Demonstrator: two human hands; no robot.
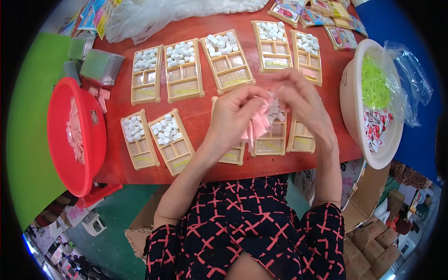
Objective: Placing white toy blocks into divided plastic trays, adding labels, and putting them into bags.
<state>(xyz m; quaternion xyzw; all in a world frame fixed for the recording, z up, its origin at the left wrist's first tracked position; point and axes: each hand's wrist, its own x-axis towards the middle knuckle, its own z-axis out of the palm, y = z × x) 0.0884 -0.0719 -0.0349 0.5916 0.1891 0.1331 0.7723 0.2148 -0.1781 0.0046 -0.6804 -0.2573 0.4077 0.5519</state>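
Over the red table point(196, 116), the left hand point(233, 114) pinches a bunch of pink packets point(259, 126) that hang just below its fingertips above a tan tray point(268, 144), while the right hand point(301, 100) closes on what seems to be their top end.

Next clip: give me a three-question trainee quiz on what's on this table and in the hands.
1. True or false: the left hand and right hand hold a bunch of pink packets between them.
2. Which holds the green strips? A) red basin B) cream basin C) a tray
3. Fill in: the top compartment of the lower-left tray holds small ____ cubes.

Key: 1 true; 2 B; 3 white.
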